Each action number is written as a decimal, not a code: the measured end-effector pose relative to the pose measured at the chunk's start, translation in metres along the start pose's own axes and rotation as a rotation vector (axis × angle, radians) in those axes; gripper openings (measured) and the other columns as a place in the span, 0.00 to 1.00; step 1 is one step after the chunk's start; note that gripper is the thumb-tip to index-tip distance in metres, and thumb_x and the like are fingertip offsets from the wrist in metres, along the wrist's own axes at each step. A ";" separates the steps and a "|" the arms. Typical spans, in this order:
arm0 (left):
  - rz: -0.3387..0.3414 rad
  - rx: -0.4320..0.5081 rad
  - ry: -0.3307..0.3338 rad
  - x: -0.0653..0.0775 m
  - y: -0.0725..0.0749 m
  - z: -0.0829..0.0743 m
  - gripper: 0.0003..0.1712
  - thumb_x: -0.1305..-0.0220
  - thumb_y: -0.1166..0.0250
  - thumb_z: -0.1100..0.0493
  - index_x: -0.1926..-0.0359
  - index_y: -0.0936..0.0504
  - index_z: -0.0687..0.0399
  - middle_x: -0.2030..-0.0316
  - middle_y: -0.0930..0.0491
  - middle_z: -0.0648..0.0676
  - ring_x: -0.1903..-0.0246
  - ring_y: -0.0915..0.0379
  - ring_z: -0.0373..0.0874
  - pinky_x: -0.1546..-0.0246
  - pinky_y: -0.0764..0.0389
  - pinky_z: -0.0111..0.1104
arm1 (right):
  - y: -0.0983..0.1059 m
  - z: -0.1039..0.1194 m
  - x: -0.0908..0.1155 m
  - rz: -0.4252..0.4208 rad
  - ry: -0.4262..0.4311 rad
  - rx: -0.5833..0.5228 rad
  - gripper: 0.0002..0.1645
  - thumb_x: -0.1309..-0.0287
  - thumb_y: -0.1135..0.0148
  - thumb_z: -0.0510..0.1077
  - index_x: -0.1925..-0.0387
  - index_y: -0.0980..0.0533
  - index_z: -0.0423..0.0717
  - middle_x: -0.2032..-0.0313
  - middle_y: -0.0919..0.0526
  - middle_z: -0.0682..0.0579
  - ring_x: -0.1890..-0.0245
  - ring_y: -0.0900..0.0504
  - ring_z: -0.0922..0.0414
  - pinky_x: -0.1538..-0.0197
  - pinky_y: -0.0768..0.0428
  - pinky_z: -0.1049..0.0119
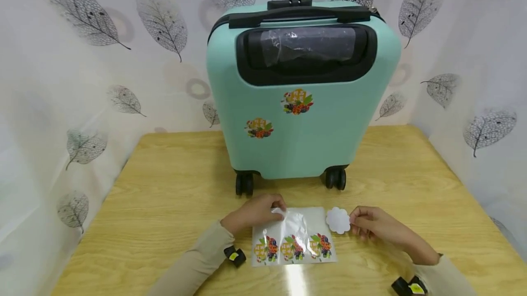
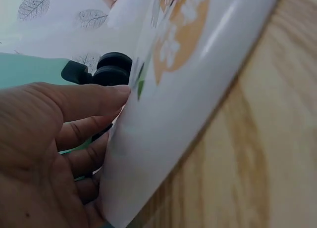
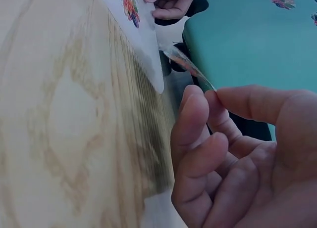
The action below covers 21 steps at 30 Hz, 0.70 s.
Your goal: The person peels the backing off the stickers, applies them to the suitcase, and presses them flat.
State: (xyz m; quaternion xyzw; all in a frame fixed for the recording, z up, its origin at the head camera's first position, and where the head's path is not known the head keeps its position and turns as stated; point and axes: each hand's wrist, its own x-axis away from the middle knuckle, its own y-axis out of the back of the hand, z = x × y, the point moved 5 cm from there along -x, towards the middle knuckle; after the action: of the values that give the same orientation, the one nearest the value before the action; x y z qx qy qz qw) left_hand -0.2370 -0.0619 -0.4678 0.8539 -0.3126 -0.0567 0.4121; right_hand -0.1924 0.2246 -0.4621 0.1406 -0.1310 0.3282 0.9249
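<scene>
A sticker sheet (image 1: 267, 232) with a row of three fruit stickers (image 1: 293, 248) along its near edge is in front of me. Thumb and fingers of my left hand (image 1: 256, 211) pinch its far edge; in the left wrist view the sheet (image 2: 153, 144) tilts up from the table. To its right, my right hand (image 1: 380, 227) pinches a peeled scalloped sticker (image 1: 338, 220) by its edge, white backside showing. The right wrist view has this sticker (image 3: 185, 65) nearly edge-on between thumb and index finger, the other fingers curled below.
A mint-green suitcase (image 1: 296, 149) stands upright on black wheels (image 1: 244, 184) behind the sheet. Two fruit stickers are on its front, one upper middle (image 1: 297, 101) and one lower left (image 1: 259, 128). The wooden table (image 1: 164, 204) meets leaf-patterned walls (image 1: 173, 85) at the back and sides.
</scene>
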 end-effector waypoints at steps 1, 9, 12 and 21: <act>-0.006 -0.003 -0.009 0.000 0.001 0.000 0.07 0.42 0.31 0.56 0.62 0.18 0.48 0.63 0.17 0.47 0.61 0.25 0.38 0.58 0.24 0.28 | 0.000 0.000 0.000 0.001 0.005 -0.002 0.16 0.26 0.56 0.44 0.58 0.30 0.33 0.69 0.22 0.51 0.77 0.25 0.64 0.76 0.27 0.71; -0.003 0.043 -0.057 0.005 0.005 0.003 0.07 0.42 0.30 0.58 0.62 0.18 0.51 0.63 0.18 0.47 0.61 0.24 0.37 0.57 0.23 0.27 | -0.002 -0.003 0.002 0.029 0.005 -0.045 0.15 0.26 0.56 0.45 0.59 0.30 0.37 0.69 0.22 0.55 0.76 0.25 0.65 0.75 0.27 0.72; -0.013 0.080 -0.043 0.008 0.007 0.003 0.08 0.40 0.32 0.58 0.59 0.18 0.53 0.61 0.18 0.48 0.58 0.23 0.39 0.55 0.23 0.28 | -0.004 -0.002 0.003 0.024 0.007 -0.046 0.15 0.26 0.57 0.45 0.58 0.30 0.36 0.69 0.22 0.54 0.75 0.24 0.65 0.75 0.26 0.71; -0.069 0.168 -0.163 0.010 0.012 -0.029 0.10 0.37 0.35 0.58 0.56 0.19 0.58 0.59 0.17 0.52 0.57 0.25 0.43 0.52 0.23 0.33 | -0.008 0.006 -0.004 -0.026 0.013 -0.039 0.17 0.26 0.55 0.47 0.55 0.30 0.35 0.68 0.22 0.54 0.76 0.24 0.64 0.76 0.27 0.71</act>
State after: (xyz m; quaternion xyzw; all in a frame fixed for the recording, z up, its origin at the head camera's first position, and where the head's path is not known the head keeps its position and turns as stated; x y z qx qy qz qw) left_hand -0.2245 -0.0536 -0.4385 0.8883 -0.3190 -0.1139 0.3101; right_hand -0.1913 0.2139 -0.4591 0.1220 -0.1294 0.3145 0.9324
